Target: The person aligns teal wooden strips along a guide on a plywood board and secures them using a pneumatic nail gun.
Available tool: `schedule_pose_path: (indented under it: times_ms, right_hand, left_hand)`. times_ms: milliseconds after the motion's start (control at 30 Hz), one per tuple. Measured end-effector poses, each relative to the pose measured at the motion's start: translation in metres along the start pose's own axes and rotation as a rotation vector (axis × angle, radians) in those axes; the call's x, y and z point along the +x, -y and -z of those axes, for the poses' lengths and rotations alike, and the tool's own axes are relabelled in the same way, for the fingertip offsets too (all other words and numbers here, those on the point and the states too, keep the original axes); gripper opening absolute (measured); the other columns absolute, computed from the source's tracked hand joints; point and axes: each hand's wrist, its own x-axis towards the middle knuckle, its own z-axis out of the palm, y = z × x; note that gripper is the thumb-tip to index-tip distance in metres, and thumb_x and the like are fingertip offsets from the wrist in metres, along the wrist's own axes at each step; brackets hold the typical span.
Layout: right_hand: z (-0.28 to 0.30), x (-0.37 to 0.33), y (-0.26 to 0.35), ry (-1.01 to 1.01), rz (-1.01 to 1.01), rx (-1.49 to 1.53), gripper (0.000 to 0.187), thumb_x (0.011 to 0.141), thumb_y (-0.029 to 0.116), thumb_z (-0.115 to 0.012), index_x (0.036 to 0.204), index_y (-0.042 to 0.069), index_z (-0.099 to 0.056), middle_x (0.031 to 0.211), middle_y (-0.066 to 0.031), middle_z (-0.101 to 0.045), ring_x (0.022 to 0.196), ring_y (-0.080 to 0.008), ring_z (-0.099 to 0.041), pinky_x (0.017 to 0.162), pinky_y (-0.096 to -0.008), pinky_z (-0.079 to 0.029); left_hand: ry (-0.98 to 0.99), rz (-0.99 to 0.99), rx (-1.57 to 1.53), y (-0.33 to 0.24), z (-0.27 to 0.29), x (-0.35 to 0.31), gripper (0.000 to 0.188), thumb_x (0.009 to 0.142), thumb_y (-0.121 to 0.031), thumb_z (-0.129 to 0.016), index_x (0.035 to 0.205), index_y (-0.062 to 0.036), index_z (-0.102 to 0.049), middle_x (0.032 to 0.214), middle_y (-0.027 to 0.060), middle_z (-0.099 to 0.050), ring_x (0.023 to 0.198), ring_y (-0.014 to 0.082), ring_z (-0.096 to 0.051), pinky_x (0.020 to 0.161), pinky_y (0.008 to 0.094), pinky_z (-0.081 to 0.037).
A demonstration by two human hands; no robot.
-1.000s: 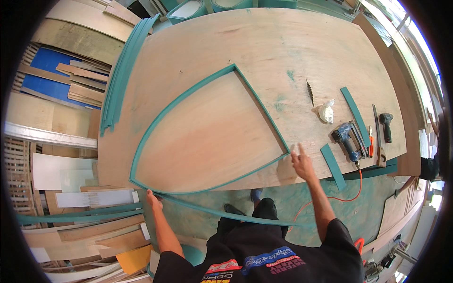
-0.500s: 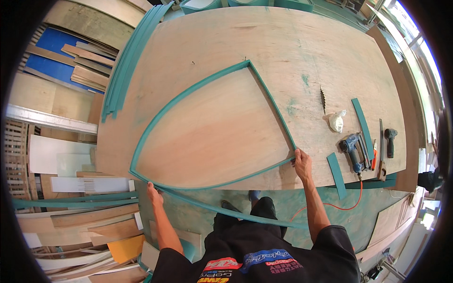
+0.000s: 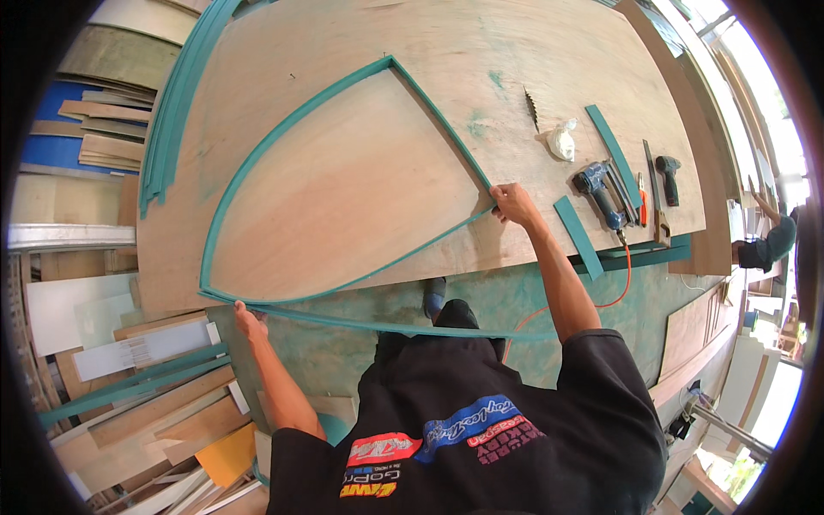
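Note:
A teal frame of thin strips [image 3: 243, 163], two curved sides and one straight side, lies on the plywood tabletop [image 3: 446, 257]. My right hand [image 3: 515, 206] is closed around its near right corner, where the straight side meets the near curve. At the left end, my left hand [image 3: 250, 318] pinches the frame close to its pointed corner, by the table's near edge. From there a loose-ended teal strip [image 3: 386, 327] sticks out to the right, past the table edge and in front of my body. The fingertips of my left hand are partly hidden.
Right of the frame lie a nail gun [image 3: 601, 193] with an orange hose [image 3: 622, 283], short teal strips [image 3: 578, 236], a handsaw [image 3: 654, 184], a black cordless tool [image 3: 668, 180] and a white bag [image 3: 562, 140]. Long teal strips [image 3: 176, 112] are stacked left. Another person's arm [image 3: 768, 232] shows far right.
The whole view has shifted, so table and frame appear higher and further left. Both hands keep their hold on the frame. Another person's arm has come into view at the right.

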Motion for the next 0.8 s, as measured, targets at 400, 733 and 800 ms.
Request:
schedule_pose_path:
  times_ms: [400, 733, 800]
  right_hand:
    - [0.023, 0.003, 0.024, -0.120, -0.025, -0.039, 0.039, 0.098, 0.025, -0.060, 0.122, -0.006, -0.064, 0.069, -0.0168, -0.068, 0.057, -0.0226, -0.069, 0.047, -0.0353, -0.057]
    - [0.110, -0.015, -0.040, -0.559, -0.074, -0.275, 0.043, 0.094, 0.037, -0.060, 0.115, 0.000, -0.068, 0.075, -0.0158, -0.072, 0.065, -0.0264, -0.071, 0.068, -0.0383, -0.057]
    - [0.150, -0.016, -0.085, -0.795, -0.028, -0.457, 0.043, 0.093, 0.034, -0.059, 0.122, 0.003, -0.066, 0.086, -0.0170, -0.074, 0.077, -0.0335, -0.072, 0.080, -0.0425, -0.055]
  left_hand:
    - [0.008, -0.010, 0.003, -0.005, -0.006, -0.008, 0.044, 0.105, -0.036, -0.045, 0.144, -0.0150, -0.043, 0.114, 0.0144, -0.062, 0.085, 0.0327, -0.064, 0.074, 0.0488, -0.056]
    - [0.051, 0.010, -0.040, -0.001, 0.004, 0.019, 0.040, 0.103, -0.036, -0.048, 0.134, -0.0105, -0.049, 0.120, 0.0126, -0.060, 0.094, 0.0316, -0.064, 0.075, 0.0489, -0.057]
    - [0.064, 0.042, -0.013, 0.007, 0.000, 0.020, 0.042, 0.103, -0.040, -0.048, 0.134, -0.0118, -0.049, 0.123, 0.0122, -0.058, 0.097, 0.0315, -0.063, 0.076, 0.0489, -0.056]
